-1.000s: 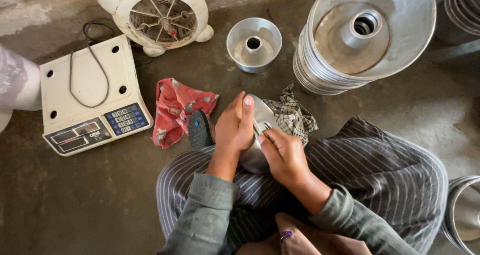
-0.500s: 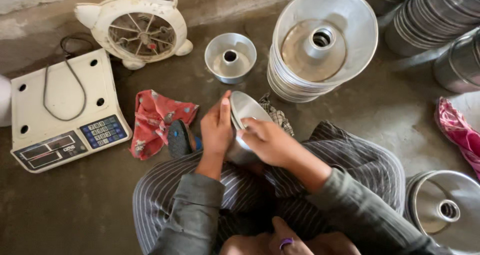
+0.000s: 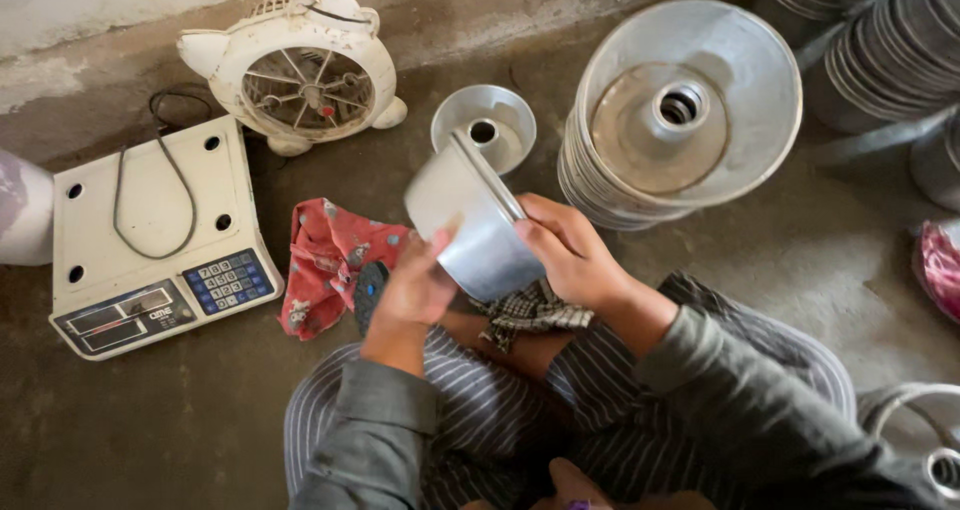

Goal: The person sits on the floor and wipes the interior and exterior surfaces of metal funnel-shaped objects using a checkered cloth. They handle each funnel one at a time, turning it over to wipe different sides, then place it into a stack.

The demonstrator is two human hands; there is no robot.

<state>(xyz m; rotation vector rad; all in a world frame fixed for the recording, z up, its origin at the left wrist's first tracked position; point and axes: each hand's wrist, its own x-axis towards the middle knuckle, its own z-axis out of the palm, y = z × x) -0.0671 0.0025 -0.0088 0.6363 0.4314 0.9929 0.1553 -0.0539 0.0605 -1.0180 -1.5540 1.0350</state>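
Scale [image 3: 150, 240] left of cloth [image 3: 330, 270]

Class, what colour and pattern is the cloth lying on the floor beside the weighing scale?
The cloth is red with small pale spots, shown in the head view.

on a bare concrete floor [image 3: 150, 420]: a white electronic weighing scale [image 3: 150, 240] with its grey cord coiled on top, a white plastic table fan [image 3: 300, 70] by the wall, a crumpled red patterned cloth [image 3: 330, 270], and one small aluminium tube pan [image 3: 484, 128] beside a tall stack of larger aluminium tube pans [image 3: 680, 120].

grey long sleeves [image 3: 740, 390], grey-white striped trousers [image 3: 480, 410], 2 bare hands
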